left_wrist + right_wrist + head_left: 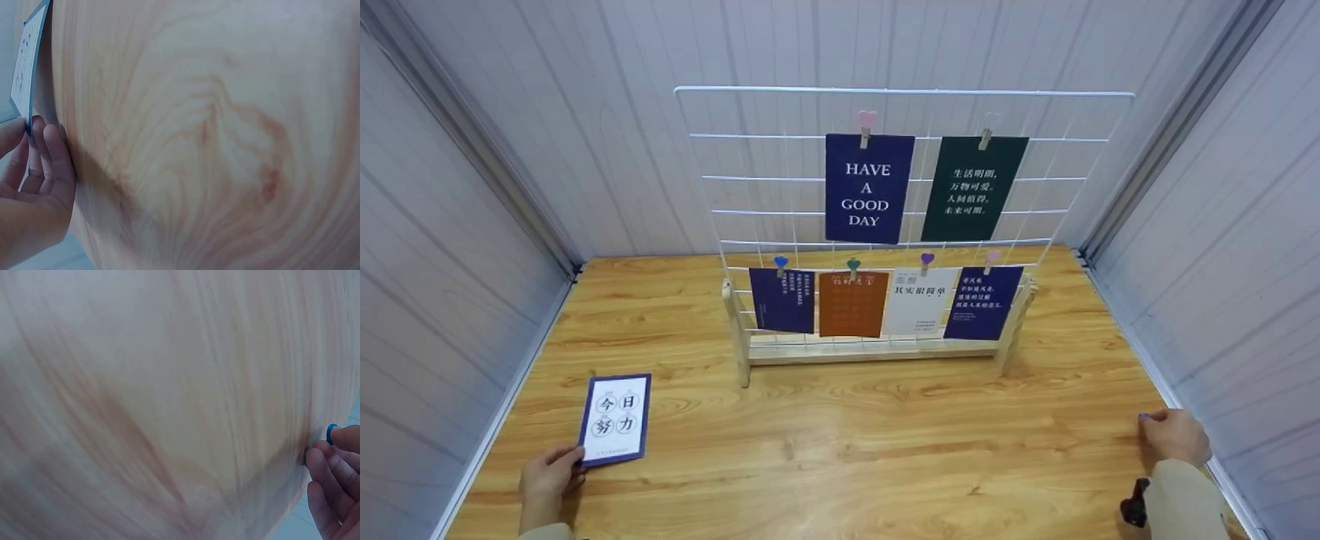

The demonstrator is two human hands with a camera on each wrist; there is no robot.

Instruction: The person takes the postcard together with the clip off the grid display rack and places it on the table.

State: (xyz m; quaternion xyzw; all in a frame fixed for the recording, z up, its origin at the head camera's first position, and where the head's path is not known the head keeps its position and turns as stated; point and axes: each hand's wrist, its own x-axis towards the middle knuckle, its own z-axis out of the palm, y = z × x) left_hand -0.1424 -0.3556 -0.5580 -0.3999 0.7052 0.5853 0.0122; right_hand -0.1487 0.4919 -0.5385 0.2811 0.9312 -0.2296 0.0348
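Observation:
At the front left, my left hand [551, 480] pinches the lower left corner of a white card with a blue border [617, 416]. The left wrist view shows the card [27, 67] tilted up between thumb and fingers. Far to the right, my right hand [1177, 436] holds a small clip [331, 433] between thumb and fingertips, close over the table. Only its blue top shows; the fingers hide the rest.
A white wire grid [769, 178] stands in a wooden base [877, 354] at the back middle. Clips with heart tops hold several cards on it, among them a blue card [870, 189] and a green card [975, 187]. Pale walls [435, 300] border the wooden table [840, 457].

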